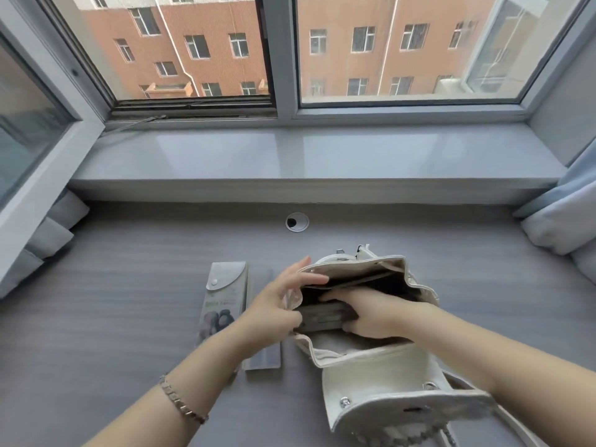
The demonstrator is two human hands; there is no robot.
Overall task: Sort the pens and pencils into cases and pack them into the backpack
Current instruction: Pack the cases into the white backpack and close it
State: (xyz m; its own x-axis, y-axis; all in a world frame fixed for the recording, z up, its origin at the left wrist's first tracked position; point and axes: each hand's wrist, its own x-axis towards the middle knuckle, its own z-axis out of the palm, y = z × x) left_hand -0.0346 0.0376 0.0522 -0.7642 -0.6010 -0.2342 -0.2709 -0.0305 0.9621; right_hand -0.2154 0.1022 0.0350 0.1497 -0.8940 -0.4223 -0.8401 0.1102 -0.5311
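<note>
The white backpack [354,382] lies on the grey worktop [129,301], mouth open, flap folded toward the viewer. The left hand [277,301] grips its left rim, fingers curled over the edge. The right hand [374,312] is clamped round a grey case [322,317] sitting in the opening. Left of the backpack lies a snap-flap case [222,295]; its green print is unreadable. Beside it, a flat grey case [263,353] is partly covered by the left forearm. A cable grommet [297,221] sits behind, below the window sill [322,156].
</note>
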